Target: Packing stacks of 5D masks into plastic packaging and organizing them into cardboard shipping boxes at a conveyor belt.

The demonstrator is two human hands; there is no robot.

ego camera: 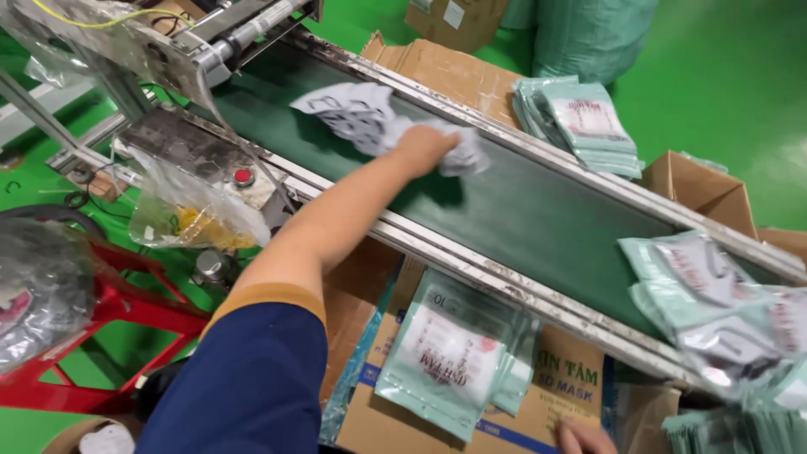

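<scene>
My left hand (424,147) reaches across the dark green conveyor belt (538,210) and is closed on a blurred bunch of pale flat packets (361,113) lying on the belt. Only the fingers of my right hand (584,437) show at the bottom edge; they rest on a printed cardboard box (572,387), and their grip is unclear. A few mint-green sealed packets (450,357) lie on that box, just left of the right hand.
A stack of mint packets (584,126) lies beyond the belt's far rail. More packets (714,311) pile up at the right end. A sealing machine with a red button (244,176) stands upper left, a red metal frame (109,311) at lower left. Open cartons (702,189) stand on the green floor.
</scene>
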